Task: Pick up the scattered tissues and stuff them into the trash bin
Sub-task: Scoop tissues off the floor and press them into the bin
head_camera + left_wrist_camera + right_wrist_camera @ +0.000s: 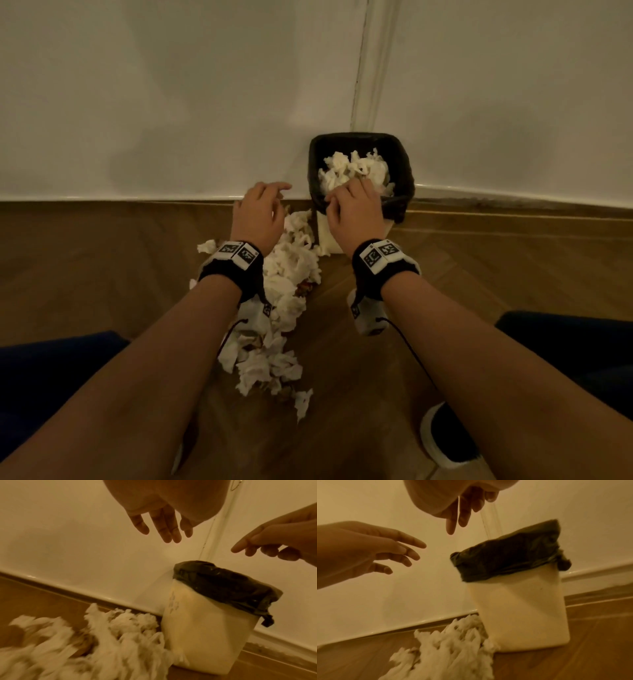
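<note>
A cream trash bin [329, 236] with a black liner [404, 171] stands against the wall, with crumpled white tissues [352, 168] piled inside. My right hand [352, 202] hovers over the bin's near rim, fingers hanging down and holding nothing. The right wrist view shows those fingers [462, 513] straight above the liner [505, 561]. My left hand [265, 205] is just left of the bin, fingers spread and relaxed, empty, above the scattered tissues [287, 270]. That pile runs along the floor from the bin's base toward me. In the left wrist view the left hand [164, 531] is above the bin [205, 628].
A white wall [171, 102] with a skirting board runs behind the bin, and a vertical strip [366, 68] rises above it. The floor [496, 267] is wood parquet. My knees in dark blue sit at both sides and a black-and-white shoe [445, 442] at lower right.
</note>
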A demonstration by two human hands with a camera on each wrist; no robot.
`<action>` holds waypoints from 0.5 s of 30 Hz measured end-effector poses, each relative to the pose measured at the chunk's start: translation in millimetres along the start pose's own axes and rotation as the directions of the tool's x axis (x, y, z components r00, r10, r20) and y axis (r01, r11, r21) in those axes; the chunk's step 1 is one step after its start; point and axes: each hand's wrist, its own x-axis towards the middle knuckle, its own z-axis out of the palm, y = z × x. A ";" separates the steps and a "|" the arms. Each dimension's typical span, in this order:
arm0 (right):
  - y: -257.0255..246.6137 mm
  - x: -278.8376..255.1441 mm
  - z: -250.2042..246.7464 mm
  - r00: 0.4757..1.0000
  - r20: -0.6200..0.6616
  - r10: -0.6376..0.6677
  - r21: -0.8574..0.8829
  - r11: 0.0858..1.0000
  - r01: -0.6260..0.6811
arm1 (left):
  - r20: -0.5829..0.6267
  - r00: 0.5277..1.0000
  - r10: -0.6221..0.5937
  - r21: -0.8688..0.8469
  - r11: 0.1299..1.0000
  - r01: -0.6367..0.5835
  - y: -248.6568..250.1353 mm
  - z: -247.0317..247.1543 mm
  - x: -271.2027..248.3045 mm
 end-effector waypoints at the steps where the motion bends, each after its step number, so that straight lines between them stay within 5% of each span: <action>1: -7.0 -4.1 6.1 1.000 0.017 -0.011 0.035 0.999 0.010 | 0.016 1.000 -0.016 -0.006 1.000 0.017 -6.3 -1.6 -7.3; 9: -32.6 -36.1 56.0 0.956 0.291 0.022 0.209 0.974 -0.086 | 0.271 0.942 -0.196 0.077 0.980 0.181 -58.8 1.5 -66.6; 15: -37.0 -63.0 98.8 0.765 0.621 0.168 0.184 0.918 -0.351 | 0.431 0.856 -0.287 0.289 0.942 0.170 -68.8 24.7 -102.0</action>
